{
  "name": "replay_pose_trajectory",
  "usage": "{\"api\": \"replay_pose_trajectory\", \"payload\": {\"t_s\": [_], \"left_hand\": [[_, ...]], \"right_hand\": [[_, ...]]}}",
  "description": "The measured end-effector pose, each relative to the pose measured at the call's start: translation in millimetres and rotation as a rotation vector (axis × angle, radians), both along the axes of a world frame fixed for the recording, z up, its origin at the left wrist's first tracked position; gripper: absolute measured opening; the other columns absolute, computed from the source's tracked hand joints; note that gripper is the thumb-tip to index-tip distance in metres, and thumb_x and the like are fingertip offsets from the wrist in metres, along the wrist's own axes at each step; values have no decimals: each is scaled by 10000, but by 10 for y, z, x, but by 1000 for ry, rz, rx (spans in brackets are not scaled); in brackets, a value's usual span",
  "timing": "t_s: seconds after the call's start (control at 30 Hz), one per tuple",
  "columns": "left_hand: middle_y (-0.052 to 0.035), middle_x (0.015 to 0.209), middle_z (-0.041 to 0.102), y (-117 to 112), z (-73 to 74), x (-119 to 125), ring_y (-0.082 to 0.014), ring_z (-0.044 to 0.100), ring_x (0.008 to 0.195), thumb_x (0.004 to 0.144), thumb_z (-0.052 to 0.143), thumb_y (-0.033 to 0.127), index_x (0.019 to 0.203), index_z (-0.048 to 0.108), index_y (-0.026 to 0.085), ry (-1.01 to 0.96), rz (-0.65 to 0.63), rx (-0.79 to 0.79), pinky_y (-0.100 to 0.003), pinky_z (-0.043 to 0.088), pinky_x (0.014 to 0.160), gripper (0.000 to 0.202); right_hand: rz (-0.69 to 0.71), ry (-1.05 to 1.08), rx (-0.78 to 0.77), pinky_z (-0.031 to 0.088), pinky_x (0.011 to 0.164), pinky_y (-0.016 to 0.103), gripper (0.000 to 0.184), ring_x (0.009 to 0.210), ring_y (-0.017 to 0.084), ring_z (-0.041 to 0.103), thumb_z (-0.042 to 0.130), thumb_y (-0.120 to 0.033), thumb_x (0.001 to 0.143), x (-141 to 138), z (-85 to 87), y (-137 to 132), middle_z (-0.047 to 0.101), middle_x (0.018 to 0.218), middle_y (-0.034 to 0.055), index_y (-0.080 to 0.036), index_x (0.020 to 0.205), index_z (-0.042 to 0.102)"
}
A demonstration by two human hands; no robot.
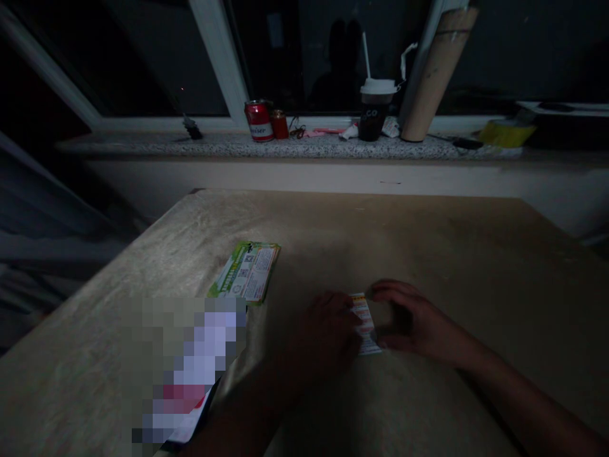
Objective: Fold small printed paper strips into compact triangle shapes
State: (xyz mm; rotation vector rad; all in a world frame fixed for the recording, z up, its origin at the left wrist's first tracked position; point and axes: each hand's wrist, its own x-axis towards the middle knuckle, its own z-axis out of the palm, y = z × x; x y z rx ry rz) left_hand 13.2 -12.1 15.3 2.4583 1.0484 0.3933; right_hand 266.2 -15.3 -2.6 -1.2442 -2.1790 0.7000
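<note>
A small white card with red and orange print (364, 324) lies on the tan table (428, 254), held between both my hands. My left hand (328, 333) covers its left edge with fingers curled on it. On the card's right side, my right hand (412, 320) pinches it between thumb and forefinger. The scene is dim and finger detail is faint.
A green and white printed leaflet (246, 271) lies to the left of my hands. A blurred-out item (190, 368) sits at the near left edge. On the stone windowsill stand a red can (258, 120), a lidded cup with straw (373, 108) and a cardboard tube (435, 70).
</note>
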Motion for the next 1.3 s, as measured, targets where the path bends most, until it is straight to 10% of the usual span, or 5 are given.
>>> {"api": "replay_pose_trajectory", "payload": {"t_s": [0.23,1.13,1.3], "left_hand": [[-132,1521,451,-34,-34,-3,-369,418,1384,631,888,525,1222,673,206,45,55,-44,-519,405,1128,705],[-51,1236,611,-23,-39,66,-237,537,1214,836,677,77,1111,700,246,-147,-86,79,-415,449,1081,323],[-75,1284,585,-4,-69,72,-220,587,1177,825,642,82,1197,647,225,-382,181,-19,-387,519,1008,398]], "right_hand": [[-41,77,52,532,1015,454,251,1190,265,646,722,-318,893,17,-62,-60,694,1235,73,-281,1136,667],[-82,177,49,560,862,396,52,971,238,692,727,-262,882,-251,-72,-63,728,978,68,-230,874,687],[-181,405,-90,576,668,296,171,725,178,698,748,-307,862,-259,-91,-105,717,772,26,-214,752,657]]}}
